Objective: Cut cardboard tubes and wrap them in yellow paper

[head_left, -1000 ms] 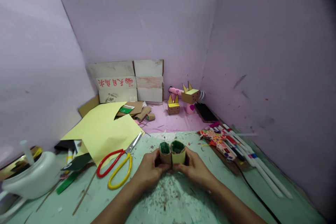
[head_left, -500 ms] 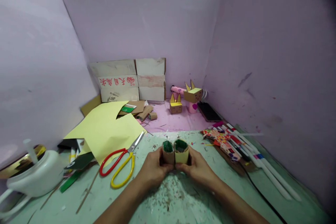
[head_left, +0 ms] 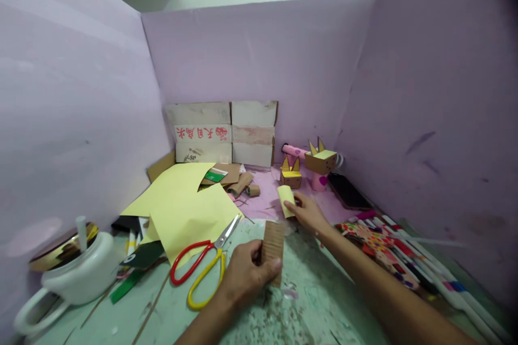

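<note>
cardboard is being pinched in the left hand, near; right hand is gripping yellow roll, far, ideally without denting it

kinda dim, flat light overall, left wall noticeably paler than the right wall, faint pinkish glare low on the left one, shiny reflections on the gold lid, soft-edged shadows on the table, markers pretty smeary, wide-angle stretch toward the sides, black corner top right

Red Chinese characters on the cardboard behind the yellow paper, probably upside down. Dark stamp nearer the paper is too blurry.
</note>
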Action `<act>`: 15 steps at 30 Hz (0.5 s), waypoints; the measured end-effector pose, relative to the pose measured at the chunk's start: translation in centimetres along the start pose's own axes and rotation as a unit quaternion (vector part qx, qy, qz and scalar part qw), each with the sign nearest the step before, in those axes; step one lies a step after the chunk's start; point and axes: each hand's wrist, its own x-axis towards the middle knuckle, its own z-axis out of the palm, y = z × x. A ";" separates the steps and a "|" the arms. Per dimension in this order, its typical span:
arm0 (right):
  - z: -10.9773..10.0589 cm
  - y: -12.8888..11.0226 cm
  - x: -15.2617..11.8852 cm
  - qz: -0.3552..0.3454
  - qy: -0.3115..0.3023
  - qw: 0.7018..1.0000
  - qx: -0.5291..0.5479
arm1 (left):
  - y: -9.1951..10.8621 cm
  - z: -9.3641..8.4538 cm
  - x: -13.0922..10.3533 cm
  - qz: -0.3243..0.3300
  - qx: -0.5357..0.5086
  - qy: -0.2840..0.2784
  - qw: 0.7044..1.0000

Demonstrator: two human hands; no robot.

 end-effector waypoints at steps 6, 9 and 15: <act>-0.3 -2.4 -6.9 0.051 -0.146 0.987 0.036 | 0.9 0.3 -0.8 0.020 0.082 -0.043 0.996; -0.5 -3.0 -9.7 0.072 -0.205 0.975 0.050 | 1.7 0.9 -1.3 0.032 0.114 -0.088 0.989; -1.7 -2.0 -9.9 0.088 -0.152 0.981 -0.079 | 4.3 -3.6 -0.6 -0.029 0.370 0.202 0.906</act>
